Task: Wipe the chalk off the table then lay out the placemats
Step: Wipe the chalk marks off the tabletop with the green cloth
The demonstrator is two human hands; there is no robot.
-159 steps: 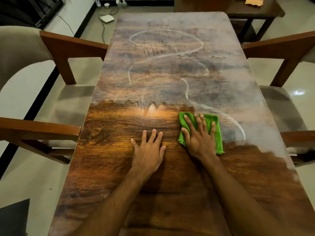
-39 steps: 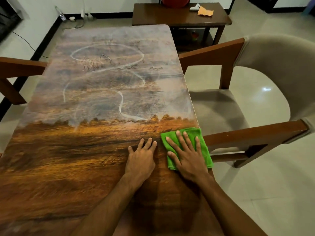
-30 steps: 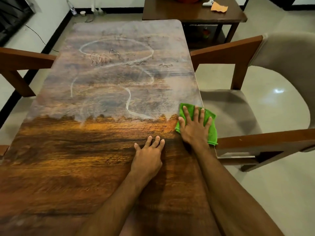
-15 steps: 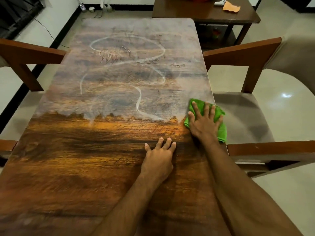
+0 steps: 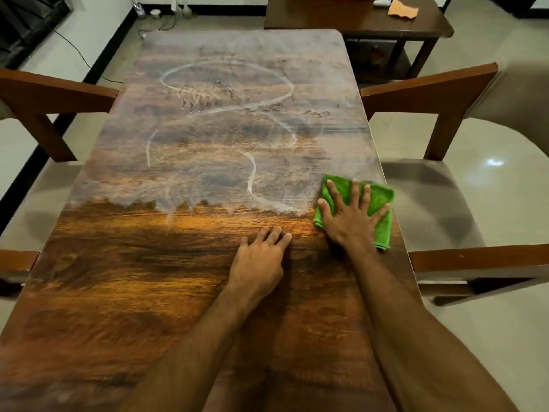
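Note:
A long wooden table (image 5: pixel 148 292) fills the view. Its near half shines dark and clean. Its far half is hazy with white chalk (image 5: pixel 252 179), drawn in loops and scribbles. A folded green cloth (image 5: pixel 381 203) lies at the table's right edge, right on the border between the clean and the chalky part. My right hand (image 5: pixel 350 215) presses flat on the cloth with fingers spread. My left hand (image 5: pixel 258 260) rests flat on the clean wood just left of it, holding nothing. No placemats are in view.
Wooden chairs with beige cushions flank the table, one on the right (image 5: pixel 445 96) and one on the left (image 5: pixel 44 96). A dark side table (image 5: pixel 341 16) stands beyond the far end with an orange scrap (image 5: pixel 402 8) on it. Cables lie on the floor at far left.
My right hand has pushed the green cloth away from me along the right edge, into the chalk haze. My left hand stayed flat on the wood. The view has swung a little.

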